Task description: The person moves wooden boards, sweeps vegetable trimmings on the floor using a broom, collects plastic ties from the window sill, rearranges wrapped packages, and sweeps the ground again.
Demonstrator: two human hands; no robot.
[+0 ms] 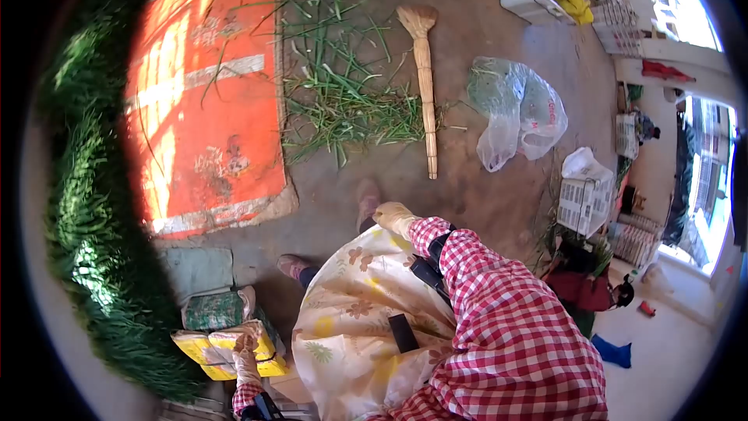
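Observation:
My left hand (246, 339), in a pale work glove, is at the lower left with its fingers curled on top of a yellow tied bundle (214, 355). A dark strap runs across the bundle, and a green wrapped bundle (214, 310) lies against it. My right hand (393, 218), gloved too, is closed near my knee at the upper edge of the flowered apron (358, 288). Nothing shows in its fingers. A dark rectangular object (403, 333) lies on the apron. Both sleeves are red and white checked.
Green leaves (343, 109) are scattered on the floor beside an orange sheet (214, 93). A straw broom (425, 86) and a clear plastic bag (518, 109) lie beyond. Piled greens (86, 210) line the left. White crates (584, 203) and another person (584, 288) are at right.

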